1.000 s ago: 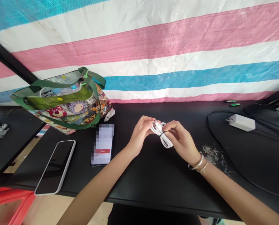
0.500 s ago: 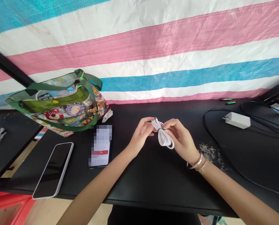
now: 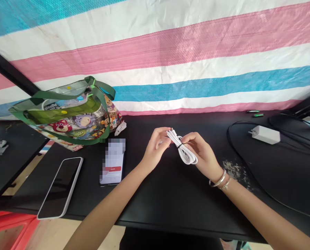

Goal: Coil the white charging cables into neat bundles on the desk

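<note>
A bundled white cable [image 3: 188,155] is held above the black desk, its loops pointing down and right. A dark tie wraps round its middle. My right hand [image 3: 202,152] pinches the bundle near the tie with thumb and fingers; bracelets circle that wrist. At the bundle's upper left end, my left hand [image 3: 156,147] has its thumb and fingers closed on the cable's end. Part of the cable end is hidden by the left fingers.
Left of my hands lie a lit phone [image 3: 113,161] and a dark-screened phone [image 3: 61,189] in a pale case. Behind them stands a cartoon-print bag [image 3: 76,121]. On the right are a white charger [image 3: 265,134], black cables [image 3: 229,139] and scattered crumbs [image 3: 235,171]. A striped sheet [image 3: 170,52] hangs behind.
The cable bundle has turned slightly in my fingers, its loops swinging a little to the right. Both hands stay nearly in place.
</note>
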Tool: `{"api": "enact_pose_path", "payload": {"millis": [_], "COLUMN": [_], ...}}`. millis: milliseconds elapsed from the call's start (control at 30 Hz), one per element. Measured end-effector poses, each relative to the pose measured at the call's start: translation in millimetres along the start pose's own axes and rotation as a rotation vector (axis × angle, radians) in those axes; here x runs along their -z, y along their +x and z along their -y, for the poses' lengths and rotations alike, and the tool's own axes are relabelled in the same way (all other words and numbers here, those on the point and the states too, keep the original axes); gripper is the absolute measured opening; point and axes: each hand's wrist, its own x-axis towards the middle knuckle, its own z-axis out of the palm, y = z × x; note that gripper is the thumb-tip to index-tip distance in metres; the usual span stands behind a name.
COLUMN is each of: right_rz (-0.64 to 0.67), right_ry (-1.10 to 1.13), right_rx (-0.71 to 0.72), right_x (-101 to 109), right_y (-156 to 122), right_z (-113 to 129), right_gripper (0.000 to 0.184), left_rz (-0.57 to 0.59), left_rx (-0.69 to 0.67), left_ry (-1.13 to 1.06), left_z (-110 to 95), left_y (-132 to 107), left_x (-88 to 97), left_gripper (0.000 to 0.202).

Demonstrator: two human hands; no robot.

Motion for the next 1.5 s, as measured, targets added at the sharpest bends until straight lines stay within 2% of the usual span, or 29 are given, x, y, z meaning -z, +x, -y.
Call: {"api": "enact_pose_path", "payload": {"millis": [100, 367, 600, 833, 1067, 1267, 1400, 1500], "right_rz": [-0.011, -0.004, 0.021, 0.062, 0.084, 0.089, 0.038, 0.053], "right_ry": [-0.022, -0.097, -0.108, -0.077, -0.096, -0.149, -0.285, -0.357], "right_rx": [-0.004, 0.001, -0.005, -0.044, -0.082, -0.096, 0.020, 0.094], "right_x": [0.0, -1.5, -2.2, -2.0, 0.0, 0.7, 0.5, -1.7], "right_y": [0.0, -0.8, -0.5, 0.7, 3.1, 2.7, 1.4, 0.5], "right_z": [0.7, -1.7, 0.2, 0.7, -2.4, -6.9, -7.9, -6.6], "right_gripper": [0.023, 0.020, 0.018, 0.018, 0.011, 0.009, 0.006, 0.007], "left_rz": [-0.001, 0.091, 0.057, 0.067, 0.041, 0.012, -0.012, -0.019], "left_rx": [-0.023, -0.003, 0.022, -0.009, -0.145, -0.152, -0.135, -0.107], "left_ry": [0.004, 0.018, 0.046, 0.091, 0.347, 0.535, 0.653, 0.666], "left_z": [-0.4, -0.5, 2.7, 3.5, -2.9, -6.2, -7.4, -6.7], "left_y": [-0.2, -2.8, -1.8, -1.0, -4.4, -4.4, -4.2, -4.7], "left_x": [0.0, -1.6, -1.1, 0.0, -0.9, 1.2, 4.8, 5.6], "left_gripper": [0.035, 0.046, 0.046, 0.045, 0.035, 0.032, 0.028, 0.025]}}
